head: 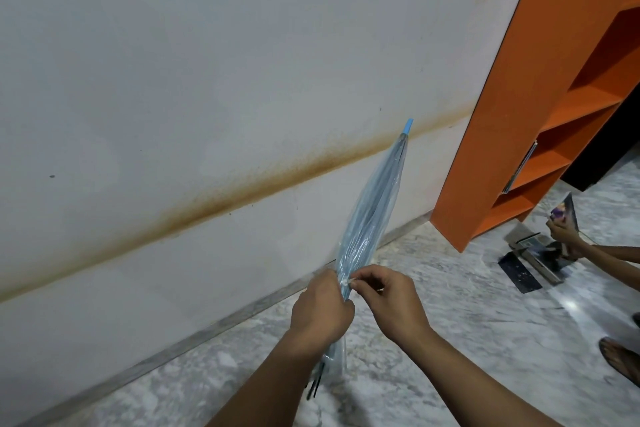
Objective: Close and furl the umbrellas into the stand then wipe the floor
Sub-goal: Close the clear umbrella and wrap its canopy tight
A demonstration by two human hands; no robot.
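Note:
A furled clear-blue umbrella (375,198) points up and away from me, its blue tip near the stained wall. My left hand (320,312) grips the gathered canopy low down. My right hand (388,298) pinches the small closing strap (349,282) against the canopy, right beside my left thumb. The umbrella's dark rib ends and lower canopy (329,367) hang below my left hand. No stand or cloth is in view.
A white wall (173,97) with a brown stain band runs along the left. An orange shelf unit (540,114) stands at the right on the marble floor (450,305). Another person's hands (568,239) hold books at the right edge; a sandalled foot (620,360) is nearby.

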